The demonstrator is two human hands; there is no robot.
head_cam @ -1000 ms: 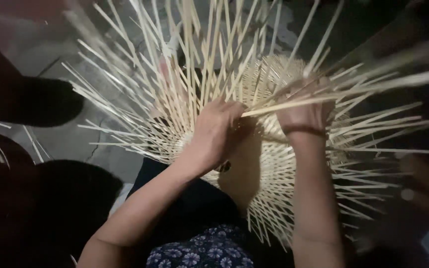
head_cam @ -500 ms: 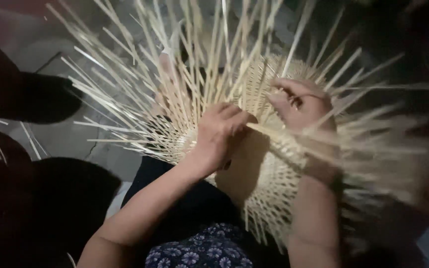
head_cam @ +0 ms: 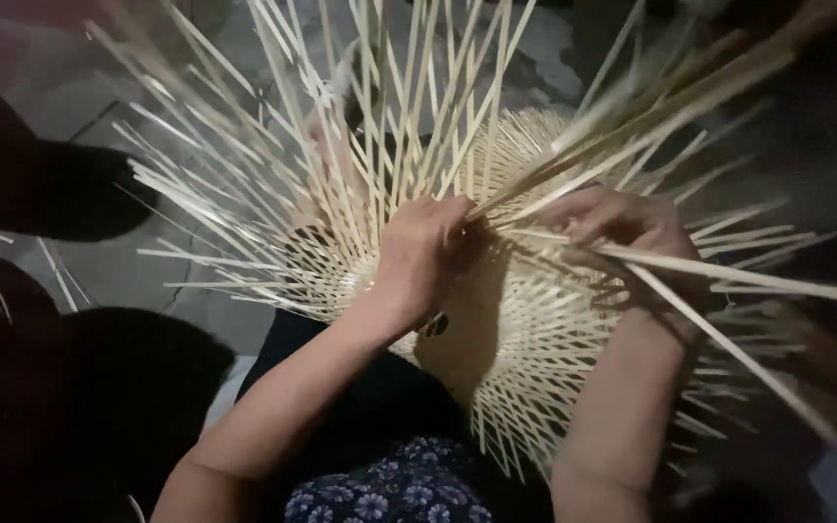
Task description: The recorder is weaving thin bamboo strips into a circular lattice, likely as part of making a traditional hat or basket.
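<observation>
Both hands work the half-woven bamboo basket (head_cam: 525, 349) on the person's lap. Left hand (head_cam: 423, 254) stays closed on upright strips; right hand (head_cam: 622, 221), curled, has drawn a long strip (head_cam: 728, 276) rightward, so weaving advances.

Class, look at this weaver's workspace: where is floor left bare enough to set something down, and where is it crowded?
Bare grey floor shows left of the woven piece, between two dark shapes, with stray strips. Crowded: strips fan around the left hand and right hand.
</observation>
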